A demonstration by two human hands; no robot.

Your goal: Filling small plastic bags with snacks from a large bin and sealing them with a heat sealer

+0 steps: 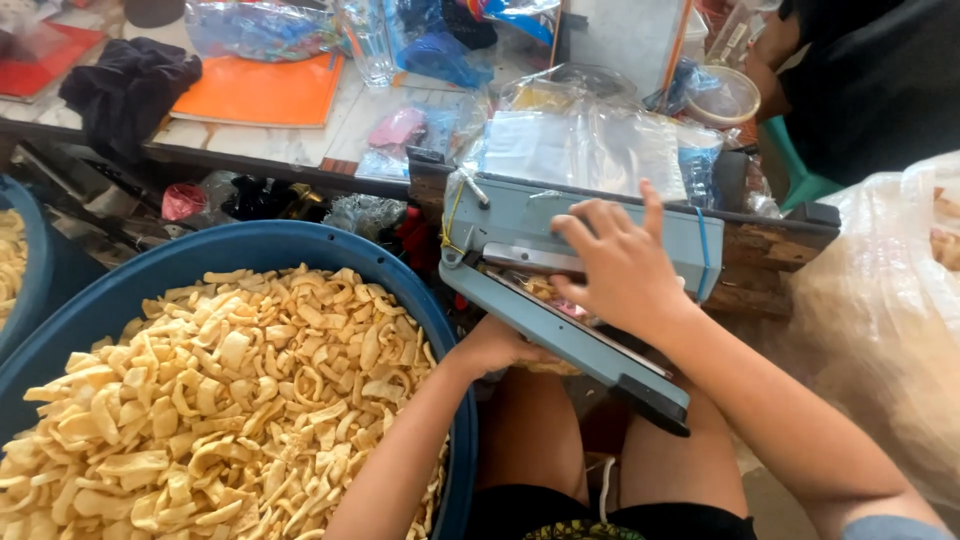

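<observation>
Though half hidden, clear snack packet (545, 290) under grey sealer (560, 300).

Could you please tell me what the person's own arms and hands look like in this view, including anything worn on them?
Both arms are bare along their visible length, with no gloves, rings, watch or bracelet to be seen on the left hand or the right hand. Only at the lower right corner does the edge of a grey-blue sleeve show on the right arm. The fingernails look short and unpainted.

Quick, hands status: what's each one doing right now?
Left hand: under the sealer arm, seems to hold a snack bag; grip hidden, cannot be told.
Right hand: open, fingers spread, resting on the heat sealer.
</observation>
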